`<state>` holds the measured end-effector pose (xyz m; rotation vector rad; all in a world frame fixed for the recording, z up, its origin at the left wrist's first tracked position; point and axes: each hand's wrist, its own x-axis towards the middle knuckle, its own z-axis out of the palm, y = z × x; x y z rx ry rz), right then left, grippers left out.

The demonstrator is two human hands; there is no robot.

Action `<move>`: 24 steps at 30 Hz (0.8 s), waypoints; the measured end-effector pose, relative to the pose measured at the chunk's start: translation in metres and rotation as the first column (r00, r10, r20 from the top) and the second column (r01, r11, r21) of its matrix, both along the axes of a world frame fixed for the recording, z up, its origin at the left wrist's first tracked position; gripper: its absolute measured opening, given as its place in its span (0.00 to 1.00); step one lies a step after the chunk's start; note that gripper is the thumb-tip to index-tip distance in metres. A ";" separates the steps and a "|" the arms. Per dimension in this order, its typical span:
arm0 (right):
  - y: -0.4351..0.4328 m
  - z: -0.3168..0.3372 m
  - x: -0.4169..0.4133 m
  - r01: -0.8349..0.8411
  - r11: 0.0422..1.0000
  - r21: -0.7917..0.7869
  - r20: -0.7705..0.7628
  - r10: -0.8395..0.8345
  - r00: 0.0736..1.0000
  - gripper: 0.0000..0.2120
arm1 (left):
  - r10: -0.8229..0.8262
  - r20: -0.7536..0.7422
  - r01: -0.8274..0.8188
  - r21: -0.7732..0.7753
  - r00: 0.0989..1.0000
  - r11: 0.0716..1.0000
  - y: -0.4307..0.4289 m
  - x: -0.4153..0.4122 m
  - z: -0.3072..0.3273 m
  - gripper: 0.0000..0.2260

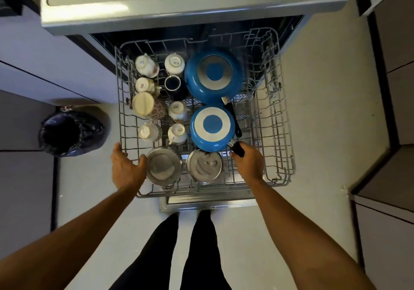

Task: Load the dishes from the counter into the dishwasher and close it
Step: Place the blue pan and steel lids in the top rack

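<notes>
bare left hand (pixel 127 168) and bare right hand (pixel 248 163), uncovered from the fingers (pixel 118 153) back over wrists and along both long forearms. farther back from the fingers, snug plain black trousers (pixel 201 251) on both legs.

Blue pans (pixel 212 74), white cups (pixel 146 65), grey rack (pixel 277 132).
</notes>
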<state>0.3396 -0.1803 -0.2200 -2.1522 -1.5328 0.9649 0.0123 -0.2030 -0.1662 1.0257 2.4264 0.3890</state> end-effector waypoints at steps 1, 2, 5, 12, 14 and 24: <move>0.001 -0.001 0.001 -0.016 1.000 0.001 0.036 0.016 0.999 0.12 | 0.008 0.000 -0.008 -0.002 1.000 1.000 0.000 0.001 0.001 0.35; 0.002 0.000 0.003 -0.040 0.999 0.013 0.074 0.039 0.996 0.12 | 0.016 -0.008 -0.016 0.000 1.000 1.000 0.000 0.001 0.001 0.33; 0.007 0.002 0.008 -0.101 0.993 0.054 0.144 0.092 0.985 0.13 | 0.059 -0.021 -0.059 0.001 0.998 0.998 0.002 0.003 0.000 0.30; 0.013 -0.004 0.021 -0.244 0.967 0.065 0.258 0.220 0.941 0.15 | 0.097 -0.031 -0.097 -0.004 0.995 0.995 0.002 0.004 -0.003 0.26; 0.017 -0.005 0.023 -0.247 0.968 0.043 0.276 0.226 0.934 0.16 | 0.101 -0.031 -0.101 -0.006 0.994 0.995 0.003 0.005 -0.003 0.26; 0.028 -0.007 0.019 -0.174 0.970 -0.170 0.348 0.224 0.911 0.16 | 0.098 -0.032 -0.098 -0.021 0.995 0.995 0.004 0.006 -0.001 0.23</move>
